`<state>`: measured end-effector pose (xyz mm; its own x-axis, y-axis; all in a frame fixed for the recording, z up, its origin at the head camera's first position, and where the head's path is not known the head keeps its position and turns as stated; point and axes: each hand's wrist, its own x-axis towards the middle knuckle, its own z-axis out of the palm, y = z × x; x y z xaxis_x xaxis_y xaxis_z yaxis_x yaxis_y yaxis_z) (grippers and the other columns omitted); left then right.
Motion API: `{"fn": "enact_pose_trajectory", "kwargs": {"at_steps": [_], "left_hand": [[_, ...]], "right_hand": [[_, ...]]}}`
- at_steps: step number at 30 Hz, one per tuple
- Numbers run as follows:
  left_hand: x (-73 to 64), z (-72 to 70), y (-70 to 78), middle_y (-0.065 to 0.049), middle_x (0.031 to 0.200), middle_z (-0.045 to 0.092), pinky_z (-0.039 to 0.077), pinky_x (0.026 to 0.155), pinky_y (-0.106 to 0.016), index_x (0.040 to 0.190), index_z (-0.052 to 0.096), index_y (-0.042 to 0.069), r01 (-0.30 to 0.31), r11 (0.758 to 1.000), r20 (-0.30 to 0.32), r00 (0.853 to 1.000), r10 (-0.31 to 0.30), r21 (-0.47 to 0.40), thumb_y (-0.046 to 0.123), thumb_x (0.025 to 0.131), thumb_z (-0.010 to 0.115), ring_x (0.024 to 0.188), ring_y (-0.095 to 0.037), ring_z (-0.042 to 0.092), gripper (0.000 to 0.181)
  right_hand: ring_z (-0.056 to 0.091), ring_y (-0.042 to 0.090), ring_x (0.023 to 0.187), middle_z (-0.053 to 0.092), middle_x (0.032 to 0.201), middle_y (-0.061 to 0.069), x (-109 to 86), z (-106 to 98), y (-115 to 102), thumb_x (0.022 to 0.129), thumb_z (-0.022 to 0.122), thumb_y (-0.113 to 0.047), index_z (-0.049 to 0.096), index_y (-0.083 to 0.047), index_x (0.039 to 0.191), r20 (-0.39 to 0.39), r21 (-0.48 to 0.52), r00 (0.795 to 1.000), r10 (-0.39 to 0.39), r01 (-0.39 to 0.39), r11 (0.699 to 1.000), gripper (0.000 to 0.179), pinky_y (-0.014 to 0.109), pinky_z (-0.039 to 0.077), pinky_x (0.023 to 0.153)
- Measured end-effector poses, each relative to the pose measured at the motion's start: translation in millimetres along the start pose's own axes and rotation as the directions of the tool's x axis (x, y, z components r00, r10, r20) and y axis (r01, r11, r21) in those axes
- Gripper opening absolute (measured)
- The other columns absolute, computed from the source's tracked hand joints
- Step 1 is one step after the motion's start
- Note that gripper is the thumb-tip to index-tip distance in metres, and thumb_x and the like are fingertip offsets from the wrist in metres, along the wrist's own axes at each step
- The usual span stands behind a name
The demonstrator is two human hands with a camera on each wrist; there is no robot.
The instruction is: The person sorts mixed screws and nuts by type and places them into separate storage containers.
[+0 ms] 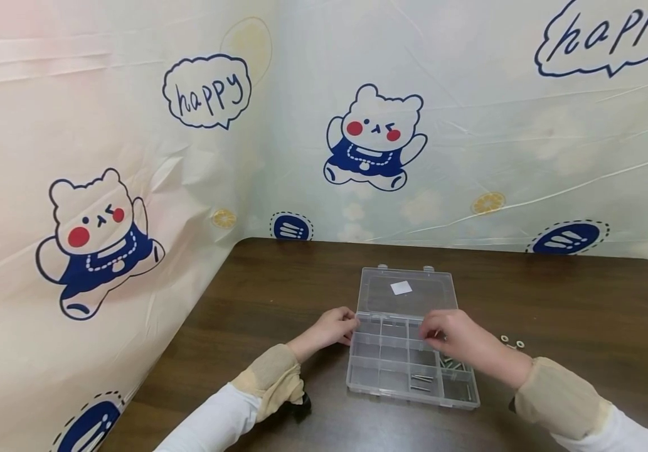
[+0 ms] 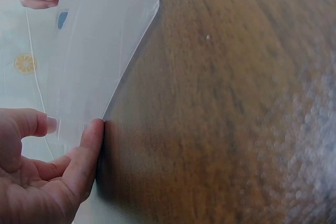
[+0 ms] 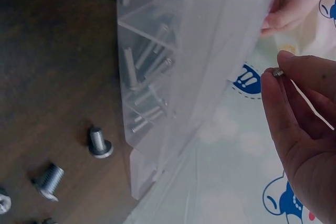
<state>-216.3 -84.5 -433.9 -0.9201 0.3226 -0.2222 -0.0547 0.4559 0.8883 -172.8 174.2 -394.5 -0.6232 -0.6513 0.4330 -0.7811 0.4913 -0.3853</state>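
Observation:
A clear plastic compartment box [image 1: 364, 378] lies on the table with its lid [image 1: 374, 295] folded back. My left hand [image 1: 335, 326] holds the box's left side near the hinge; in the left wrist view the thumb and fingers [image 2: 90, 140] are on either side of its edge. Above the compartments, my right hand [image 1: 462, 336] pinches a small metal screw [image 3: 278, 72] between thumb and fingertip. Longer screws [image 1: 422, 378] lie in a front compartment, and more screws [image 3: 152, 59] fill part of the right column. Part of that column is hidden by my right hand in the head view.
Several loose short screws [image 3: 100, 144] lie on the brown table [image 1: 278, 276] right of the box. A small white label [image 1: 401, 287] is on the lid. A printed cloth [image 1: 470, 125] hangs behind and to the left of the table.

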Motion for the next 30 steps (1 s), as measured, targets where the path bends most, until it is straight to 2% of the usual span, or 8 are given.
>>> {"fn": "enact_pose_trajectory", "kwargs": {"at_steps": [5, 7, 12, 24, 30], "left_hand": [[-18.3, -3.2, 24.9, -0.015, 0.077, 0.055, 0.057, 0.065, -0.036, 0.096, 0.051, -0.013, -0.010, 1.000, 0.012, 1.000, 0.010, -0.003, 0.002, 0.089, 0.048, 0.062, -0.013, 0.052, 0.017], [-16.3, -3.0, 21.4, -0.014, 0.077, 0.055, 0.057, 0.064, -0.035, 0.097, 0.052, -0.012, -0.010, 1.000, 0.013, 1.000, 0.010, -0.005, 0.004, 0.089, 0.048, 0.062, -0.012, 0.052, 0.018], [2.1, -0.3, -3.1, -0.010, 0.077, 0.055, 0.057, 0.060, -0.031, 0.099, 0.053, -0.010, -0.002, 1.000, 0.008, 1.000, 0.002, -0.002, 0.008, 0.090, 0.051, 0.062, -0.011, 0.052, 0.020], [5.2, -0.4, -5.7, -0.007, 0.073, 0.053, 0.057, 0.060, -0.030, 0.099, 0.052, -0.010, 0.002, 1.000, 0.017, 1.000, -0.002, -0.017, 0.007, 0.089, 0.051, 0.058, -0.012, 0.053, 0.020], [4.3, -0.8, -4.4, -0.007, 0.073, 0.053, 0.057, 0.059, -0.030, 0.099, 0.052, -0.010, -0.001, 1.000, 0.019, 1.000, 0.001, -0.016, 0.008, 0.089, 0.050, 0.058, -0.012, 0.053, 0.021]], "right_hand": [[0.056, 0.007, 0.067, 0.058, 0.073, -0.004, -0.5, 3, 0, 0.067, 0.068, 0.011, 0.063, -0.007, 0.073, 0.036, 0.035, 0.999, 0.010, -0.011, 0.999, 0.020, 0.018, 0.051, 0.055], [0.057, 0.007, 0.066, 0.058, 0.073, -0.003, -0.7, 4, 0, 0.067, 0.068, 0.012, 0.063, -0.007, 0.073, 0.043, 0.041, 0.999, 0.009, -0.011, 0.999, 0.020, 0.017, 0.051, 0.056], [0.057, 0.007, 0.065, 0.059, 0.072, -0.002, -2.1, 7, 0, 0.066, 0.066, 0.015, 0.063, -0.006, 0.072, 0.030, 0.043, 1.000, -0.001, 0.000, 0.999, 0.022, 0.015, 0.051, 0.055], [0.055, 0.005, 0.066, 0.060, 0.074, -0.004, -8.3, -3, 0, 0.068, 0.069, 0.008, 0.064, -0.008, 0.075, 0.021, -0.032, 1.000, 0.011, -0.010, 0.999, 0.018, 0.018, 0.049, 0.054], [0.052, 0.002, 0.066, 0.058, 0.075, -0.009, -14.7, -10, -1, 0.072, 0.070, 0.002, 0.064, -0.010, 0.078, 0.066, -0.079, 0.996, 0.061, -0.056, 0.995, 0.015, 0.017, 0.048, 0.054]]}}
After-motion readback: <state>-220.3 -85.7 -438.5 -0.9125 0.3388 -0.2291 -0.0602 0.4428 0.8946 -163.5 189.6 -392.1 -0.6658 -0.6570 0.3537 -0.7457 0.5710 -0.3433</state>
